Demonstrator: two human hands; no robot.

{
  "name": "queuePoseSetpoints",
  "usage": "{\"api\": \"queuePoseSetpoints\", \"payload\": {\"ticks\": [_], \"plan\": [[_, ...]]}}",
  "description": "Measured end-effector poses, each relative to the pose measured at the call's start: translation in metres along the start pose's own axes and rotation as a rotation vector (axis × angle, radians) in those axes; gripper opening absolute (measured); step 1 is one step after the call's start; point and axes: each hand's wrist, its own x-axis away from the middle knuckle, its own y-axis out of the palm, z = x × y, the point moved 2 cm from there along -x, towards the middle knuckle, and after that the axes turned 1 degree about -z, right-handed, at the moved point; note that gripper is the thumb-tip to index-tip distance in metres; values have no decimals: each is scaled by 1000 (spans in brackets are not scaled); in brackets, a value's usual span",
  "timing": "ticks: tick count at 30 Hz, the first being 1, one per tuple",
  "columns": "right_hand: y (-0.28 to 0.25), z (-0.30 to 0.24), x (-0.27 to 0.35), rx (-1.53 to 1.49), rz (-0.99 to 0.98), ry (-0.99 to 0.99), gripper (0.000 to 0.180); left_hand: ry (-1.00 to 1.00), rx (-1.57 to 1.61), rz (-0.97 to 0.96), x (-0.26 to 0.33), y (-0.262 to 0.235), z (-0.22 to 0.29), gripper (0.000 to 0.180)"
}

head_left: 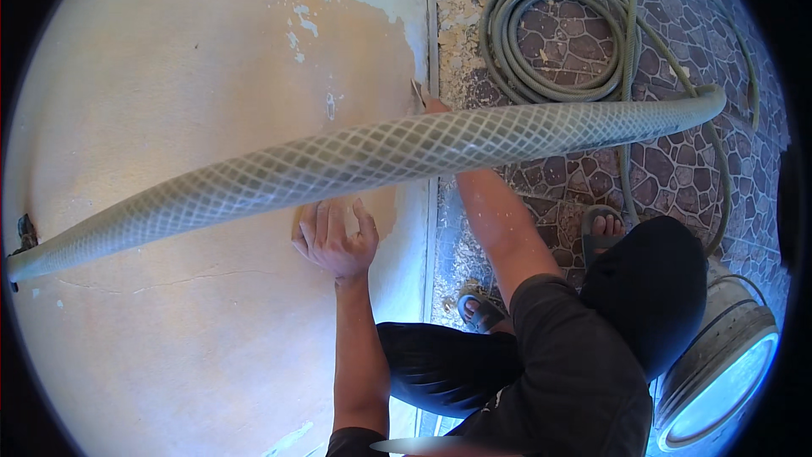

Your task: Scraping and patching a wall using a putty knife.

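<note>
A thick hose [406, 148] with a crosshatched mesh crosses the view close to the camera and covers part of both hands. Flat against the tan and white wall [211, 110] rests my left hand [338, 241], its fingers apart and their tips partly behind the hose. My right hand [436, 105] reaches to the wall's lower edge. Only a bit of it shows above the hose. From it juts a thin blade, seemingly a scraper [417, 91], touching the wall beside a patch where the white paint is gone. Its handle is hidden.
Paint flakes [469, 8] litter the floor along the wall's foot. A coiled hose [507, 38] lies on the stone-patterned floor [677, 169]. At the lower right stands a pale round bucket [719, 364]. My sandalled feet are near the wall.
</note>
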Motion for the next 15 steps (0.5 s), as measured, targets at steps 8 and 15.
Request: {"api": "queuePoseSetpoints", "payload": {"ticks": [8, 15], "plan": [[10, 33, -26, -539, -39, 195, 52, 38, -24, 44, 0, 8, 5, 23], [-23, 3, -48, -50, 48, 108, 50, 76, 2, 99, -6, 9, 3, 25]]}}
